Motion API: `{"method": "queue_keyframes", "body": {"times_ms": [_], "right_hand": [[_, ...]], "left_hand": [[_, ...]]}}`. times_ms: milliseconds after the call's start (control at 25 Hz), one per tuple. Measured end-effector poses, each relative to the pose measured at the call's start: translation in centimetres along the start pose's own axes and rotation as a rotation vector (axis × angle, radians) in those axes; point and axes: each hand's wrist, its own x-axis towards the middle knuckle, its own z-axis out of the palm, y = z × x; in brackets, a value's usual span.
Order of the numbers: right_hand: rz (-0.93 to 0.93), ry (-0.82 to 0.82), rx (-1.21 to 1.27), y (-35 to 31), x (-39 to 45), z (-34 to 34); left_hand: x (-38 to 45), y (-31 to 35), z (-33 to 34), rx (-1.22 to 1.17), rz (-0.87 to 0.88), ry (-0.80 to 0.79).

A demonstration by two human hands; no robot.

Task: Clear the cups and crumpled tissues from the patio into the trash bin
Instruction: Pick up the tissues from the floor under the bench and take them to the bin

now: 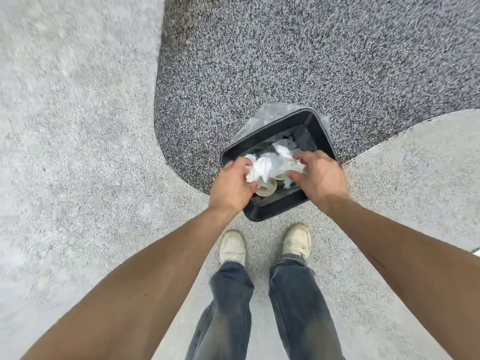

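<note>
A black rectangular trash bin (315, 126) with a clear plastic liner stands on the paving just ahead of my feet. Inside it lie crumpled white tissues (284, 149) and pale paper cups (266, 190). My left hand (231, 184) and my right hand (320, 175) hover over the bin's mouth, side by side. Between them is a wad of crumpled white tissue (262, 167). The left fingers curl against the wad; the right fingers are spread and bent beside it. Whether the wad is gripped or falling free is unclear.
The bin sits where dark speckled paving (285, 61) meets light grey paving (78, 113) along a curved border. My pale sneakers (232, 246) and jeans stand directly behind the bin. A white scrap (476, 252) shows at the right edge.
</note>
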Motion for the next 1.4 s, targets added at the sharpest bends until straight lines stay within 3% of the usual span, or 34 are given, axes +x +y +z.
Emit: {"method": "queue_keyframes", "body": {"times_ms": [320, 520, 840, 1080, 1400], "right_hand": [[-0.082, 0.089, -0.047, -2.5, -5.5, -8.0], [-0.066, 0.275, -0.079, -3.5, -12.8, -19.0], [0.198, 0.626, -0.011, -1.8, -31.3, -35.3], [0.429, 0.747, 0.030, 5.5, -45.0, -39.5], [0.820, 0.932, 0.045, 17.8, -63.0, -42.0]], "left_hand": [[-3.8, 4.6, -7.0, 0.032, 0.115, -0.013], [-8.5, 12.6, -14.9, 0.088, 0.360, 0.024], [-20.2, 31.5, -23.8, 0.177, 0.856, 0.002], [-28.7, 44.4, -19.9, 0.245, 1.180, -0.075], [-39.6, 58.2, -6.5, 0.263, 1.450, -0.303]]}}
